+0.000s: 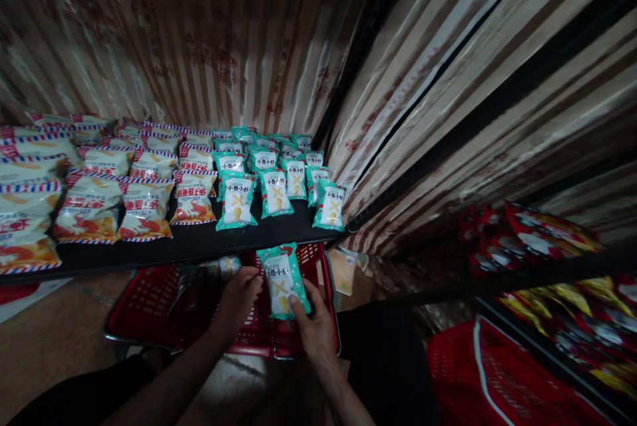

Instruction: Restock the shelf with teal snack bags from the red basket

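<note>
My right hand (317, 325) grips a teal-and-white snack bag (281, 283) by its lower right side, thumb on the front. The bag is held upright just in front of the shelf edge, over a red basket (263, 343). Close to the bag's left edge, my left hand (239, 294) is closed with curled fingers; whether anything is in them is hidden. Inside the basket lie a dark clear plastic wrapper (192, 290) and another light-coloured bag (229, 267), partly covered by my left hand.
The black shelf (199, 240) carries rows of teal bags (237, 204) and orange-and-white snack bags (145, 210). Striped curtains (239, 48) hang behind and to the right. Lower right are another red basket (522, 379) and a rack with red and yellow packets (542, 240).
</note>
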The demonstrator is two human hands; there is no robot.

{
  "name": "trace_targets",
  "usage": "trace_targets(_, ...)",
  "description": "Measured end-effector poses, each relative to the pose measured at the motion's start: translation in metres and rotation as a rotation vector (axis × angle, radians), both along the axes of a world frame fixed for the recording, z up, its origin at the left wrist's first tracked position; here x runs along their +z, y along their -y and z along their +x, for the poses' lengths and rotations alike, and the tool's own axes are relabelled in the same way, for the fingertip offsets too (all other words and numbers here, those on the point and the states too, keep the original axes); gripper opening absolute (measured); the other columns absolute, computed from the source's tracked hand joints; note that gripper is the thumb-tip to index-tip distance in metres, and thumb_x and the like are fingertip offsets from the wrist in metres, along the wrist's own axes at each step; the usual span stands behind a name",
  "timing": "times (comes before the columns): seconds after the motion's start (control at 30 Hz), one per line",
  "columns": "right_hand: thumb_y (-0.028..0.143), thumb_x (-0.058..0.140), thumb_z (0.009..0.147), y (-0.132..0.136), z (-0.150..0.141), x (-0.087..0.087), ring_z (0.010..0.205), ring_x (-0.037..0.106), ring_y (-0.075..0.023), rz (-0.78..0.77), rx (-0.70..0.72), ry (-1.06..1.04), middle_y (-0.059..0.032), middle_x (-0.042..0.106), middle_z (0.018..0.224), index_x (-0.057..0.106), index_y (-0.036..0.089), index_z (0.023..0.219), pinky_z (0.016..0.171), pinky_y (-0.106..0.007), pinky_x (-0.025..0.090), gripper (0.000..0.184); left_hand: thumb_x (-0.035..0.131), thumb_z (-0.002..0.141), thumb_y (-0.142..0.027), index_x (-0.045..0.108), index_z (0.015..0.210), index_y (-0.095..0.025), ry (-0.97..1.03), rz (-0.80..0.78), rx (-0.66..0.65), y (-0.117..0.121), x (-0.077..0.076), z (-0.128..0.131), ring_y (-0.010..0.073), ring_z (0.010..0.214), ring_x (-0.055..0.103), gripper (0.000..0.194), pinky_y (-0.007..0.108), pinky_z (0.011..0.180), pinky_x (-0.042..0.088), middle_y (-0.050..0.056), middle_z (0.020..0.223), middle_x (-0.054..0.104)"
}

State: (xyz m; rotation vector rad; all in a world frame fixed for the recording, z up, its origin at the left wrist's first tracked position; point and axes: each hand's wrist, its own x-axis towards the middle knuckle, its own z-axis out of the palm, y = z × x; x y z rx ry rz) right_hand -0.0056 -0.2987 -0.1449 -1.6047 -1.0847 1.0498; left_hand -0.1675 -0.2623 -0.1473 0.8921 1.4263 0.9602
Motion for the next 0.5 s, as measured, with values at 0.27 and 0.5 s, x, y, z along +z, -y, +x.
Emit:
trace_targets(0.27, 0.029, 0.055, 0.086, 0.009, 0.005, 0.002, 0.109, 0.054, -0.0244, 0.413, 0.189, 0.633, -0.0080, 0.061, 0.115, 0.057, 0.023, 0.120, 0.095, -0.043, 0.044, 0.035, 0.070, 0.060, -0.049, 0.051, 0.113, -0.016, 0.340, -0.072, -0.030, 0.023, 0.024, 0.014, 0.0281, 0.111, 0.057, 0.065, 0.038, 0.082, 0.052, 0.016, 0.121, 0.058)
trace_targets(0.5, 0.022, 0.056, 0.086, 0.030, -0.007, 0.003, 0.133, 0.032, -0.0281, 0.603, 0.402, 0.758, -0.0094, 0.043, 0.140, 0.051, 0.023, 0.127, 0.102, -0.048, 0.039, 0.042, 0.066, 0.070, -0.048, 0.055, 0.112, -0.019, 0.494, 0.004, 0.076, 0.045, 0.026, 0.017, 0.0241, 0.105, 0.061, 0.052, 0.034, 0.081, 0.051, 0.011, 0.121, 0.060)
